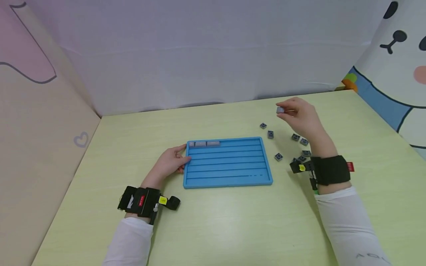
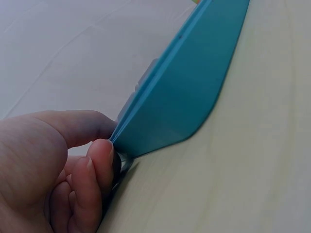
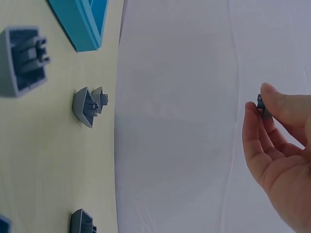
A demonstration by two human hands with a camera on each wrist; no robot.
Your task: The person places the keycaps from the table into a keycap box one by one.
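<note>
A blue slotted tray [image 1: 229, 161] lies on the table, with a few grey keycaps [image 1: 200, 144] in the left part of its top row. My left hand [image 1: 169, 161] grips the tray's left edge, and the left wrist view has the thumb and fingers [image 2: 101, 155] pinching the rim of the tray [image 2: 175, 97]. Above the table, to the right of the tray, my right hand [image 1: 301, 115] pinches a small grey keycap [image 1: 280, 110] between thumb and fingertips. In the right wrist view that keycap [image 3: 261, 103] is partly covered by the thumb.
Several loose keycaps lie hollow side up right of the tray, among them one keycap [image 1: 278, 157] near its right edge and another [image 1: 263, 125] farther back. Some sit under the right wrist's camera [image 1: 299, 167]. A white cloth wall [image 1: 213, 55] borders the table's back edge.
</note>
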